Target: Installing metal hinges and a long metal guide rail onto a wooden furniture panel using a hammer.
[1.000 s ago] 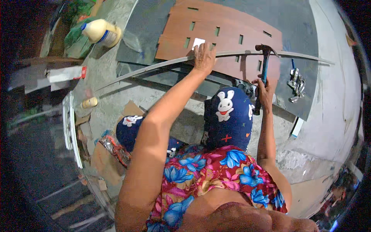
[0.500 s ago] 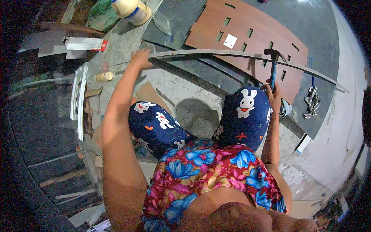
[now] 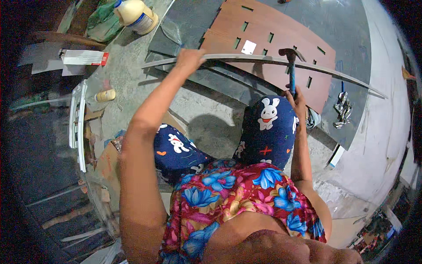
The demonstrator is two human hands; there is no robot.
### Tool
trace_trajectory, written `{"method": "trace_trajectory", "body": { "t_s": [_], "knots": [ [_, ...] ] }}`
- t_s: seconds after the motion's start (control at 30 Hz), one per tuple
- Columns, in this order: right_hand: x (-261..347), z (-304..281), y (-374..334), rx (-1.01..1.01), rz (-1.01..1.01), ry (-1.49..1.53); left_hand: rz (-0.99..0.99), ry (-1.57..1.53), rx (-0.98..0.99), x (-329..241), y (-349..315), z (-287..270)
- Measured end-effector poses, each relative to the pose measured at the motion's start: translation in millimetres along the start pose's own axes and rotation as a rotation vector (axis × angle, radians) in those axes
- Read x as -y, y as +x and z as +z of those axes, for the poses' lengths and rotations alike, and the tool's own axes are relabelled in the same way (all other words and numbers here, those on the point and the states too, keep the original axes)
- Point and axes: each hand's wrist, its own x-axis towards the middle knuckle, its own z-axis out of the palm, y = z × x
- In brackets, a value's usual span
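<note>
A long, thin grey strip [image 3: 246,56] lies crosswise in front of me, its ends appearing bent by the lens. My left hand [image 3: 190,60] is closed over the strip near its left end, slightly blurred. In my right hand [image 3: 297,103], beside my right knee, is a claw hammer [image 3: 292,77]. Its blue handle stands upright in my fingers, and its dark head overlaps the strip in view; I cannot tell whether they touch. Beneath the strip lies a brown board [image 3: 228,31] with several slots and a small white label [image 3: 249,47].
Under the brown board are dark grey panels [image 3: 347,44]. A pile of metal hinge-like fittings [image 3: 342,111] rests at the right. On the left are a large cream bottle [image 3: 138,17], a small bottle [image 3: 105,95], a red-and-white box [image 3: 85,57] and white slats [image 3: 78,125].
My left hand has moved right along the strip, from spread fingers to a closed hold. My right hand still holds the hammer. The whole view has shifted a little.
</note>
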Motion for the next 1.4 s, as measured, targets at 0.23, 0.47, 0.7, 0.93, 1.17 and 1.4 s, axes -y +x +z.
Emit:
{"method": "trace_trajectory", "body": {
  "t_s": [0.23,0.47,0.7,0.93,1.17,1.4],
  "knots": [
    [-13.5,2.8,-4.2,-0.005,-0.014,-0.038,-0.072,-0.181,-0.239,-106.7,57.9,33.6],
    [-24.1,0.2,-11.2,-0.063,-0.137,-0.312,-0.119,-0.219,-0.245,-130.7,58.7,55.2],
    [18.2,-3.3,-22.0,-0.088,-0.018,-0.558,-0.087,-0.384,-0.324,-144.3,63.0,62.8],
    [30.8,-2.0,-19.6,-0.014,-0.082,-0.594,-0.092,-0.400,-0.355,-139.0,65.8,66.6],
    [9.4,-19.9,-6.7,0.021,-0.047,-0.675,-0.096,-0.388,-0.308,-139.9,65.7,64.8],
    [18.7,-23.3,-4.8,0.080,-0.160,-0.776,-0.110,-0.376,-0.253,-136.5,65.3,64.3]
  ]
}}
